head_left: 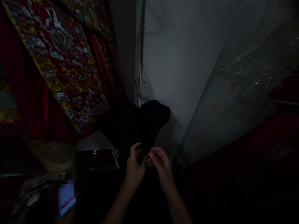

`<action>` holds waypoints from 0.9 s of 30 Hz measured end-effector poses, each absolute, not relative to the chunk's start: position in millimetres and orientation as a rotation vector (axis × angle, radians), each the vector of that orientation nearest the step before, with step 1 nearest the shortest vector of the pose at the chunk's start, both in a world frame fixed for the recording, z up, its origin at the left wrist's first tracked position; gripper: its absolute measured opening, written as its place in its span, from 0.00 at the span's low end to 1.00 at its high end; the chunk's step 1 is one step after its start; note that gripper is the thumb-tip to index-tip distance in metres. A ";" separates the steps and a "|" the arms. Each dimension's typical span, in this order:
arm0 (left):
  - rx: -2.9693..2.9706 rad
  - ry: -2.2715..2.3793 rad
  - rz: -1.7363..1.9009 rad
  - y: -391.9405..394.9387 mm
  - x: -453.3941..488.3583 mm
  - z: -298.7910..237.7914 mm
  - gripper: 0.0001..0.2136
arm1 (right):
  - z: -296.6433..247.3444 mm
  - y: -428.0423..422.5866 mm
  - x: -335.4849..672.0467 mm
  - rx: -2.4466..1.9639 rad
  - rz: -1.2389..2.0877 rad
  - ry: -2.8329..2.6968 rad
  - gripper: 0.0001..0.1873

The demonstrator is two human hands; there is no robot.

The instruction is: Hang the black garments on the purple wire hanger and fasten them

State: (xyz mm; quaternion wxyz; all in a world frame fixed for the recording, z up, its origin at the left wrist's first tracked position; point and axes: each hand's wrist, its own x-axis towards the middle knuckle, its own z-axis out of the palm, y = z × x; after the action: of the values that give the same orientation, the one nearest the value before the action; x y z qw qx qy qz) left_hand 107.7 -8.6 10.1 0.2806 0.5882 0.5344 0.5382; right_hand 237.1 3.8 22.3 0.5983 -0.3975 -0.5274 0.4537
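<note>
The scene is very dim. In the lower middle, my left hand [135,165] has its fingers curled, with the thumb reaching toward the other hand. Close on its right is my right hand [163,166], its fingertips pinched together near my left thumb. Anything between the fingertips is too small and dark to name. Just beyond both hands lies a dark cloth-like shape [140,124], its folds lost in shadow. A pale patterned item [115,157] shows beside my left hand, partly hidden by the dark shape.
Red cloths with gold and silver embroidery [67,62] hang at the left. A white cord [140,46] runs down the pale wall [177,56]. Clear plastic sheeting [233,81] hangs at the right over red material. A lit screen [67,199], blurred out, glows at lower left.
</note>
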 end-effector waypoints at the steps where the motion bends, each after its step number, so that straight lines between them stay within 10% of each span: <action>1: 1.473 1.413 1.474 -13.0 113.3 7.6 0.30 | 15.1 -2.8 229.5 -0.929 1.084 -1.235 0.16; 5: 1.310 1.341 1.538 -29.0 120.6 2.8 0.39 | 12.2 -3.4 219.4 -0.966 1.079 -1.289 0.17; 16: 1.380 1.389 1.711 -37.6 102.8 5.1 0.08 | 45.9 -4.8 222.7 -1.011 1.159 -1.666 0.18; 27: 1.686 1.533 1.854 -26.4 93.4 -1.5 0.06 | 72.6 59.6 226.1 -0.909 1.948 -1.392 0.16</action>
State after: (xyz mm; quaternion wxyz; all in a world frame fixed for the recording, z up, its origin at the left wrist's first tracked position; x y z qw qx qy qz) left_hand 93.4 -26.4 -1.5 0.1018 0.5709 0.5193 0.6278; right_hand 226.1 59.6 72.6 0.2862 -0.3402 -0.5206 0.7289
